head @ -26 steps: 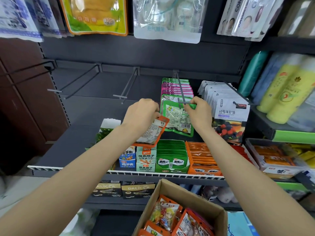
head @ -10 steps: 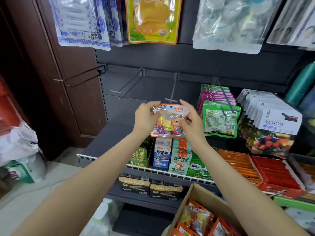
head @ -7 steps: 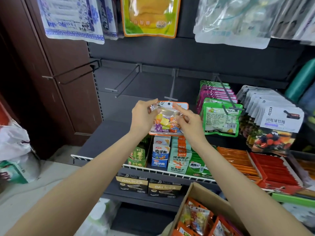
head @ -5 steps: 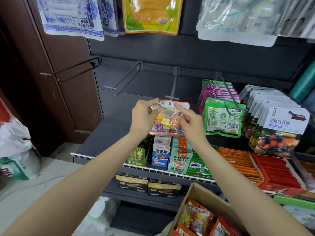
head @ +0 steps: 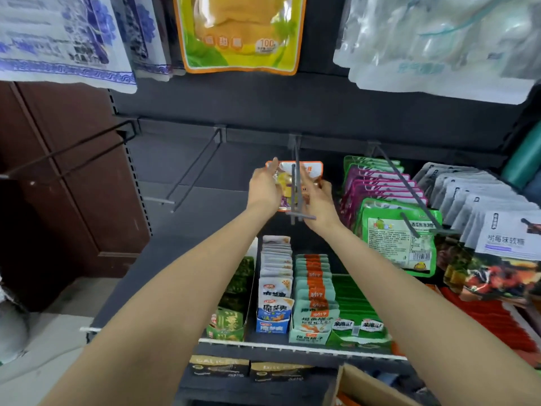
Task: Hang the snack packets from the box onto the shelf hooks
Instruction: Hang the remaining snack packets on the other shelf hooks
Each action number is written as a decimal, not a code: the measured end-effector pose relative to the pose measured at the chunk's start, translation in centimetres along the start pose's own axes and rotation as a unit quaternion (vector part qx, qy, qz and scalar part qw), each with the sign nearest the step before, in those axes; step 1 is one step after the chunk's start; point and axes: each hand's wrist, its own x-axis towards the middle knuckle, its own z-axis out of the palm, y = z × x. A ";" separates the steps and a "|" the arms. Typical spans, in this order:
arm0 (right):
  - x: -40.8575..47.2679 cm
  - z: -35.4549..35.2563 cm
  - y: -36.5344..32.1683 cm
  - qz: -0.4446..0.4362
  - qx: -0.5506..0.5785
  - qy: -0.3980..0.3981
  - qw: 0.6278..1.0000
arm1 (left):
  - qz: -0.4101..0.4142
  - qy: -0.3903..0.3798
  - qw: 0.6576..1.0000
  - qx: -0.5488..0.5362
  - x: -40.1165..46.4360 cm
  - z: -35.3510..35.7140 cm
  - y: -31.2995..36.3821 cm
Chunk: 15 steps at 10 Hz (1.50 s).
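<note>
Snack packet [head: 310, 169], orange-topped, clear front: held up at middle hook [head: 296, 183], well back along prong, near back panel. Whether prong already passes through hanger hole: cannot tell, hook bar crosses in front of packet. Left hand [head: 265, 187] pinches packet's left edge; right hand [head: 319, 200] grips right edge, fingers curled round it. Neighbouring hook to right [head: 402, 186] carries green and purple packets [head: 395, 230]. Two hooks [head: 193, 168] toward shelf's left edge bare. Box [head: 366, 386] at lower right corner shows orange packets inside: several left to hang, by my judgement.
</note>
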 end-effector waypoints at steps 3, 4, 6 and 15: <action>5.1 2.0 -0.7 0.109 0.041 0.130 0.985 | 0.020 -0.006 1.000 0.015 5.6 2.2 -1.0; 4.6 2.2 -0.8 0.109 0.097 0.121 0.982 | 0.038 -0.019 0.999 0.031 4.8 2.0 -1.2; 0.1 2.3 2.0 0.010 -0.060 0.058 0.996 | 0.044 -0.020 0.998 -0.025 -0.4 0.8 -1.0; -42.2 -2.5 19.3 0.283 -0.056 -0.234 0.928 | 0.013 -0.498 0.852 0.163 -39.6 16.5 -5.0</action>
